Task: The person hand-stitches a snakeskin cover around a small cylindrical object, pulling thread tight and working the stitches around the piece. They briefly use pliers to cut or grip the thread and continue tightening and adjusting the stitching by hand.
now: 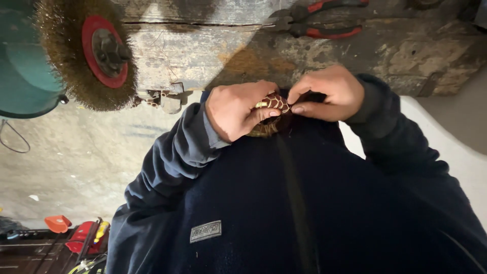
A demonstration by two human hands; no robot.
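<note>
Dark jacket (pixel 284 213) nearest; left hand (pixel 238 109) grips brass filigree piece (pixel 274 103), right hand (pixel 327 94) pinching it.

left hand (pixel 236 110): curled at mid-frame, knuckles up, thumb and forefinger pinched shut on a small woven brass-coloured piece (pixel 274 103).
right hand (pixel 327 92): just right of the left, fingers bent inward, tips meeting at the same piece, thumb laid flat beneath.
hands together: nearly touching, close against the chest.
left forearm: in a dark blue sleeve, running from lower left up to the wrist, cuff bunched.
right forearm: dark-sleeved, coming in from the right, bent at the wrist.
</note>
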